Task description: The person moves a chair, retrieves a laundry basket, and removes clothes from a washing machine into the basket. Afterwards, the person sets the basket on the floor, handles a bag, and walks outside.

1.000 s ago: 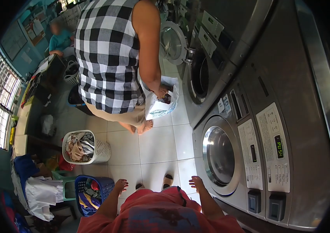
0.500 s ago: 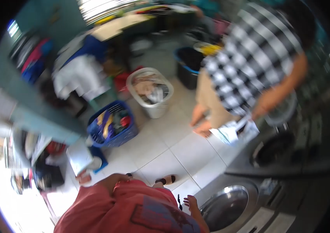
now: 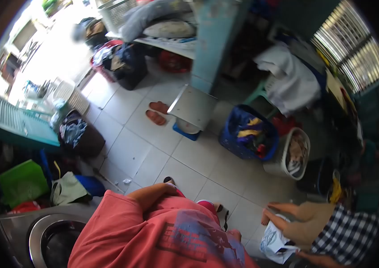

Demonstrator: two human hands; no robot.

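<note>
My left forearm bends across the front of my red shirt (image 3: 153, 232); the left hand and its fingers cannot be made out near the waist. Part of my right hand (image 3: 234, 234) shows low at the shirt's right edge, close to a dark hanging strap (image 3: 226, 219). Its fingers are too hidden to read, and no held object is visible in either hand. Below my shorts, my sandals rest on the tiled floor (image 3: 185, 176). At the lower right, a person in a checkered top (image 3: 348, 234) has a hand at a white bag (image 3: 275, 243).
A round machine door (image 3: 42, 245) lies at lower left. Ahead are red-brown slippers (image 3: 156, 118), a square-topped stand (image 3: 193, 107), a teal pillar (image 3: 214, 49) and a dark laundry bin (image 3: 82, 138). Blue (image 3: 234, 145) and white (image 3: 283, 167) laundry baskets stand to the right.
The view has swung left, bringing the doorway, slippers and dark bin into sight. The other person and baskets now appear farther right. My hands, earlier apart with fingers spread, are now mostly hidden.
</note>
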